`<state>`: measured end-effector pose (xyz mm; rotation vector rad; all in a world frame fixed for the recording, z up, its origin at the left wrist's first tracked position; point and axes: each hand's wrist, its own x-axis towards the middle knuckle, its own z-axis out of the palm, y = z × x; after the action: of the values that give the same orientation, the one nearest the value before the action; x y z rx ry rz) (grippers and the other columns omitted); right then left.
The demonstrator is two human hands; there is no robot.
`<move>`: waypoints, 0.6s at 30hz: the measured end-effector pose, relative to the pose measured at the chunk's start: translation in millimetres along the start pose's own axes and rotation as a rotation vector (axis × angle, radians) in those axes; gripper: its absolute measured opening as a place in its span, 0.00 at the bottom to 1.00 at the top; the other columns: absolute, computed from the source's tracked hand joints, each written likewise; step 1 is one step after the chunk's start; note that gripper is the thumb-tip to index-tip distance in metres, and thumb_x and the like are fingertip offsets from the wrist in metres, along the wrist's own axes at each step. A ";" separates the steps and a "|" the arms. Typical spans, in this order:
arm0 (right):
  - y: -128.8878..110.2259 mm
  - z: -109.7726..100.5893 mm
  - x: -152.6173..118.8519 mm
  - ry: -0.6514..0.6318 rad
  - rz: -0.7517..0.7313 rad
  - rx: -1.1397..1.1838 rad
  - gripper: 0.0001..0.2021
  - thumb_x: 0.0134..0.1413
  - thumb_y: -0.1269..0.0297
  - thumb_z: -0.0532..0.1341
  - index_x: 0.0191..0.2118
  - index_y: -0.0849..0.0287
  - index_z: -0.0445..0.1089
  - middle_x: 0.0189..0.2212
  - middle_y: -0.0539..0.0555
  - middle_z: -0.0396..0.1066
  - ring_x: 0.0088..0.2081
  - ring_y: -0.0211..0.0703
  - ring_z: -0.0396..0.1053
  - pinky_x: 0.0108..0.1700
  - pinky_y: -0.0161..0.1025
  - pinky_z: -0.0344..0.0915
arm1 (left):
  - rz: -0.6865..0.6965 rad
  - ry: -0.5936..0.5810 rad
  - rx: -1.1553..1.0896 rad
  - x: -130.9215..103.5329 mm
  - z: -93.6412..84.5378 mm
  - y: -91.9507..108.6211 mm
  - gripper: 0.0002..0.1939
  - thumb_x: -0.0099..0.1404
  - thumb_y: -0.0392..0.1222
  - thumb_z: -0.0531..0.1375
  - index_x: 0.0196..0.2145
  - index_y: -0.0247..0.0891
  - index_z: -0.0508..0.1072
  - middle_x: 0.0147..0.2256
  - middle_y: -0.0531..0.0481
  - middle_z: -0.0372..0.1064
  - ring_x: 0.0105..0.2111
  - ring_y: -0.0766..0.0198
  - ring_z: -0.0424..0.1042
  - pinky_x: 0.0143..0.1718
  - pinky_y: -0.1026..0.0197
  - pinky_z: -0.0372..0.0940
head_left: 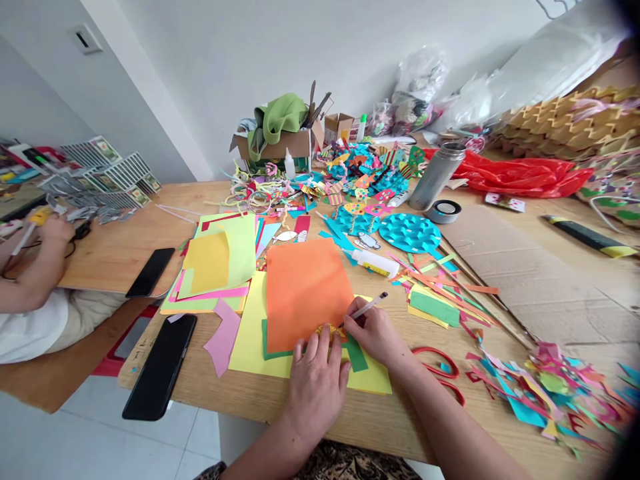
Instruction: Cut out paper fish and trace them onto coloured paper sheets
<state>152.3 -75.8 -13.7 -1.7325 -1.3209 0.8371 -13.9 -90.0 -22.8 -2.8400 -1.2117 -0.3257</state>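
A sheet of orange paper (307, 283) lies in front of me on green and yellow paper (247, 347). My left hand (320, 370) rests flat with fingers stretched out, its fingertips pressing a small yellow patterned cutout (326, 329) onto the orange sheet's lower edge. Part of the cutout is hidden under the fingers. My right hand (370, 330) is closed around a pen (374, 303), whose tip is down beside the cutout. Red-handled scissors (453, 363) lie right of my right wrist, partly covered by the forearm.
A stack of coloured paper (215, 257) and a black phone (160, 367) lie left. Beyond are a glue bottle (376, 263), blue woven discs (410, 232), a metal flask (437, 177) and a box (295, 143). Paper scraps (545, 393) and a cutter (590, 235) lie right. Another person's hand (55, 230) works left.
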 end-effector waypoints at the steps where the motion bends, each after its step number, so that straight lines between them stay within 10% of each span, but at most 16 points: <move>1: -0.2 -0.2 0.2 0.001 -0.001 -0.001 0.05 0.49 0.66 0.55 0.25 0.56 0.59 0.17 0.45 0.61 0.20 0.36 0.59 0.23 0.33 0.55 | -0.001 0.000 -0.003 0.3 -0.3 0.1 0.20 0.69 0.47 0.50 0.56 0.38 0.64 0.56 0.44 0.62 0.52 0.53 0.62 0.50 0.46 0.60; 18: -2.8 -0.5 1.7 0.015 -0.024 -0.032 0.05 0.48 0.67 0.55 0.24 0.56 0.59 0.17 0.45 0.61 0.19 0.35 0.57 0.22 0.32 0.54 | 0.047 0.053 -0.094 9.6 -2.7 1.7 0.18 0.67 0.43 0.54 0.51 0.30 0.67 0.49 0.40 0.67 0.51 0.53 0.64 0.53 0.48 0.63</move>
<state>151.9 -73.9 -11.1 -1.7409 -1.3493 0.7916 -6.7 -84.6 -18.2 -2.9133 -1.1476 -0.4651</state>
